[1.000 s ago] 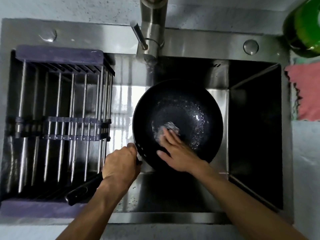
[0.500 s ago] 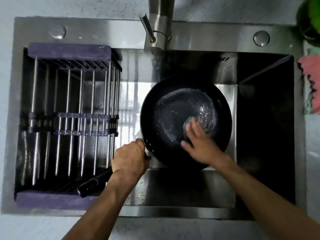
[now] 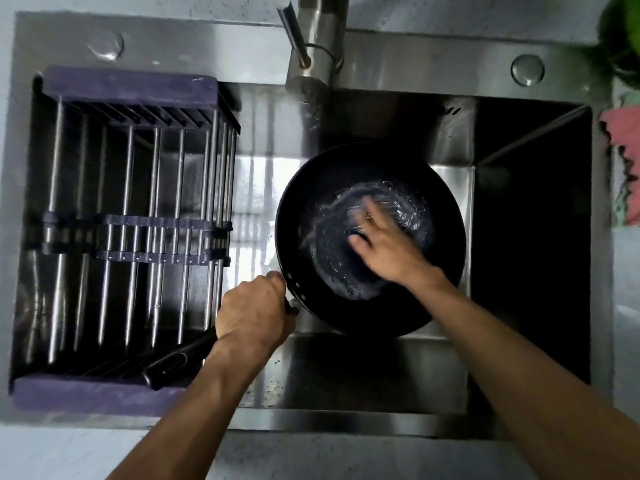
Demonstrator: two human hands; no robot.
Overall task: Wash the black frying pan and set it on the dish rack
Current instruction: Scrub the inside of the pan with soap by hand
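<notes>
The black frying pan (image 3: 311,188) sits in the middle of the steel sink (image 3: 381,368), its inside wet and soapy. My left hand (image 3: 254,315) grips the pan's black handle (image 3: 176,363) close to the rim. My right hand (image 3: 384,244) is inside the pan with fingers straight, pressing a silvery scrubber (image 3: 377,199) against the bottom; the scrubber is blurred and mostly hidden under the fingers. The dish rack (image 3: 131,223), steel bars with purple ends, fills the sink's left part and holds nothing.
The tap (image 3: 311,53) stands above the pan at the sink's back edge. A pink cloth (image 3: 625,161) lies on the counter at right, with a green object (image 3: 623,32) behind it. The sink's right part is a deep dark basin (image 3: 530,237).
My right hand and the scrubber have swept from the pan's lower left across to its upper middle, spreading suds. My left hand has kept its grip on the handle.
</notes>
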